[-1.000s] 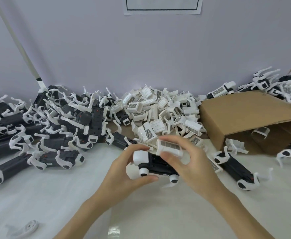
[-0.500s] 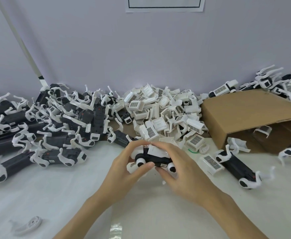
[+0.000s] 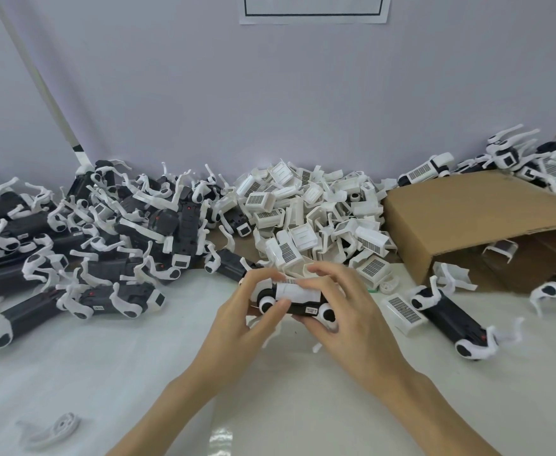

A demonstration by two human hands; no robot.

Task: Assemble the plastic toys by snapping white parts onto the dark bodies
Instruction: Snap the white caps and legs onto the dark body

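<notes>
Far left: heap of dark bodies (image 3: 82,248) with white legs already on, sprawled along the wall (image 3: 270,103). One loose white scrap (image 3: 54,434) lies alone near-left on the white table (image 3: 105,373).

Centre: left hand (image 3: 240,327) curled around the left end of the dark toy body (image 3: 298,307), thumb on its near side by a white wheel joint, fingers wrapped over the far side. White cover part (image 3: 298,291) sits on top of the body, between both hands. Right hand (image 3: 345,317) grips the right end, fingers arched over the cover, thumb underneath. Toy held just above the table, just in front of the pile of white cover parts (image 3: 316,212).

Right: cardboard box (image 3: 467,218) lying on its side, opening toward the right. One dark body (image 3: 451,319) on the table near it, a loose white cover (image 3: 401,311) just beside. More assembled toys (image 3: 533,162) behind the box.
</notes>
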